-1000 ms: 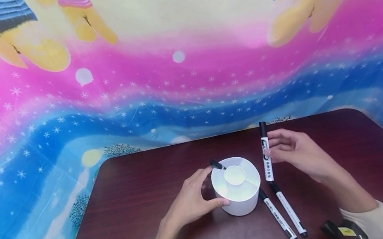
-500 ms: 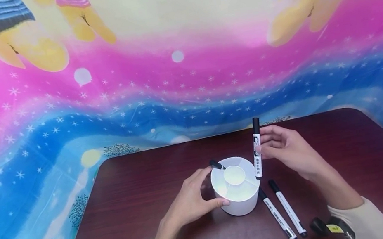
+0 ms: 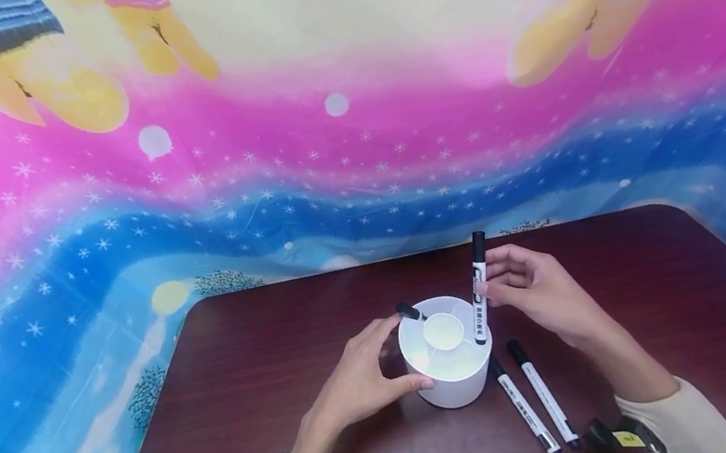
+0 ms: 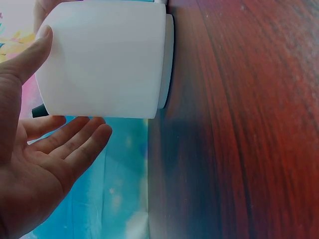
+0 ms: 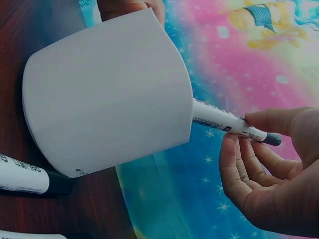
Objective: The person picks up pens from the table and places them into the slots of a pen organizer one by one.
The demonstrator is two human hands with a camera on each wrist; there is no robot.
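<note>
A round white pen holder (image 3: 456,390) with a ring-shaped centre and divided outer compartments stands on the table. My left hand (image 3: 366,380) holds it from the left, thumb on its near side and fingertips along the other side (image 4: 75,134). In my right hand (image 3: 538,294) a black-capped white whiteboard marker (image 3: 479,291) is pinched between thumb and fingers, cap up and slightly tilted. Its lower end is over the right-hand compartment; the right wrist view hides that end behind the holder's wall (image 5: 109,94). Another black marker end (image 3: 408,311) sticks out of the far-left compartment, close to my left fingertips.
Two more white markers with black caps, one nearer the holder (image 3: 526,410) and one farther right (image 3: 545,396), lie side by side on the dark red-brown table (image 3: 266,337). Behind the table hangs a colourful printed cloth (image 3: 294,150).
My right hand has carried the marker leftward, from beside the pen holder to over its right compartment, tilting it slightly. My left hand stays on the holder.
</note>
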